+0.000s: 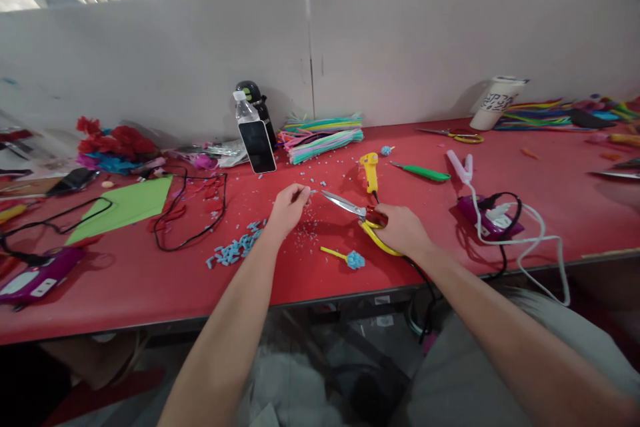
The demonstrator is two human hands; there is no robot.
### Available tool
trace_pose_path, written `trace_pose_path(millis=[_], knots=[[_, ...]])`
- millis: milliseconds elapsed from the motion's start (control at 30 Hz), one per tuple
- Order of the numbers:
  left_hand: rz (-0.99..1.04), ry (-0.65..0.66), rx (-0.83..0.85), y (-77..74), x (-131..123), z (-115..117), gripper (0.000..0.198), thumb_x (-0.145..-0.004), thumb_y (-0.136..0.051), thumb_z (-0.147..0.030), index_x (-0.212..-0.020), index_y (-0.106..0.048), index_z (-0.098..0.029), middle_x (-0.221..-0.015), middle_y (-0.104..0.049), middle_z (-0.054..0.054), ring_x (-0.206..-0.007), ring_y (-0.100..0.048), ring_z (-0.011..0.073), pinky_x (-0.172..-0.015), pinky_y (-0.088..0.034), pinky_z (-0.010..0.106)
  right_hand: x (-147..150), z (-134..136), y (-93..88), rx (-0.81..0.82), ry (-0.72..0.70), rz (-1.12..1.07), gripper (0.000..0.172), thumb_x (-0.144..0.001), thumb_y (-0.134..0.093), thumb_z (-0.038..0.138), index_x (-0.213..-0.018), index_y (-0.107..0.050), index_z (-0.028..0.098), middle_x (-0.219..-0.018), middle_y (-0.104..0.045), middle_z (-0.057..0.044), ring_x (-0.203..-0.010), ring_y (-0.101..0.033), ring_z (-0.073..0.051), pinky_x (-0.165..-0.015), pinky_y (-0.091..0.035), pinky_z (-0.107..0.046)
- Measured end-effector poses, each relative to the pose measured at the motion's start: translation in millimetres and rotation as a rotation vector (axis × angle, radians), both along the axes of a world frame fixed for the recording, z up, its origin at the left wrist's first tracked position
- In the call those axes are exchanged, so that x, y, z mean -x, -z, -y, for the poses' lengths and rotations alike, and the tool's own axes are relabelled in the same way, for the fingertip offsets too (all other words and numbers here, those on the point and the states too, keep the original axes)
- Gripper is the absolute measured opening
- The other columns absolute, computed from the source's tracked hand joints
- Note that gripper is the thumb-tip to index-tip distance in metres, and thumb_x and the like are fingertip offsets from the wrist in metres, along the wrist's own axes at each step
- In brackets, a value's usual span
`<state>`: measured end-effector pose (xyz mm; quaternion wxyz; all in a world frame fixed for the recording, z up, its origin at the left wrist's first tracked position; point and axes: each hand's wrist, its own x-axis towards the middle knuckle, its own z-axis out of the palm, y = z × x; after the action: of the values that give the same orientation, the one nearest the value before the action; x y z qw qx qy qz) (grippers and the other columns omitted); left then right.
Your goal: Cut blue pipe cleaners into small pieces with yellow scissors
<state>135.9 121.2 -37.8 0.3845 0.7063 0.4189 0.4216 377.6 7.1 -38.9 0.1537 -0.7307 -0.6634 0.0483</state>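
Observation:
My right hand [403,225] is wrapped round the handles of yellow-handled scissors [345,203], whose blades point left toward my left hand. Thumb and fingertips of my left hand [290,207] are closed in a pinch on a tiny pale blue piece [313,191], seemingly of pipe cleaner, just short of the blade tips. Beside my left forearm lies a pile of short blue pieces [235,250]. A blue fuzzy ball on a yellow stem [355,259] rests on the table below the scissors. Fine blue bits are scattered between my hands.
Beyond my right hand stands a yellow glue gun [370,173]. Behind are pipe cleaner bundles [325,140], a phone [257,147] against bottles, and green-handled tweezers [425,173]. A purple power strip [487,217] with white cable lies right; green paper [123,210] and black cable left.

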Motion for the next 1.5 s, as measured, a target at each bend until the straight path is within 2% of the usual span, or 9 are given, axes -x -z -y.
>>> trace_pose_path(millis=[300,600,1033,1333,1500], knots=[[0.013,0.001,-0.018,-0.2,-9.2,7.3,0.038,-0.084,-0.051,-0.052,-0.074,-0.057,-0.016,-0.067,-0.056,0.001,-0.064,-0.052,0.0116,-0.061,-0.042,0.023,2.7,-0.8,2.8,-0.037,-0.005,-0.023,0.034,-0.079,-0.051,0.055,-0.079,-0.06,0.023,-0.077,-0.068,-0.005,-0.071,-0.061,-0.019,-0.055,-0.028,-0.025],[-0.003,0.036,-0.014,-5.0,-12.9,12.0,0.037,-0.084,-0.051,-0.052,-0.075,-0.059,-0.017,-0.067,-0.056,0.0,-0.064,-0.05,0.0118,-0.062,-0.04,0.023,4.7,0.1,-3.0,0.005,0.002,0.008,0.028,-0.082,-0.048,0.046,-0.081,-0.063,0.022,-0.081,-0.07,-0.007,-0.073,-0.062,-0.019,-0.055,-0.028,-0.025],[0.033,0.089,0.04,-6.7,-19.2,12.0,0.037,-0.085,-0.049,-0.051,-0.074,-0.056,-0.016,-0.064,-0.055,0.0,-0.058,-0.047,0.0102,-0.057,-0.039,0.023,4.3,-1.4,-2.0,0.004,0.006,-0.007,0.037,-0.082,-0.047,0.056,-0.081,-0.065,0.023,-0.08,-0.07,-0.006,-0.073,-0.063,-0.019,-0.055,-0.029,-0.025],[0.153,0.117,0.097,-3.9,-22.3,10.5,0.036,-0.083,-0.053,-0.051,-0.075,-0.056,-0.016,-0.064,-0.052,-0.001,-0.058,-0.047,0.009,-0.056,-0.039,0.022,6.3,-2.5,-12.3,0.014,0.012,0.2,0.034,-0.081,-0.049,0.052,-0.083,-0.064,0.023,-0.085,-0.07,-0.007,-0.077,-0.063,-0.022,-0.057,-0.029,-0.026],[0.254,0.138,0.101,-4.6,-25.7,8.1,0.033,-0.083,-0.055,-0.048,-0.074,-0.056,-0.016,-0.063,-0.05,-0.001,-0.057,-0.045,0.0078,-0.055,-0.038,0.021,7.0,-5.1,-19.4,0.04,-0.002,0.244,0.036,-0.084,-0.045,0.051,-0.084,-0.066,0.022,-0.082,-0.069,-0.009,-0.076,-0.064,-0.022,-0.058,-0.031,-0.027]])
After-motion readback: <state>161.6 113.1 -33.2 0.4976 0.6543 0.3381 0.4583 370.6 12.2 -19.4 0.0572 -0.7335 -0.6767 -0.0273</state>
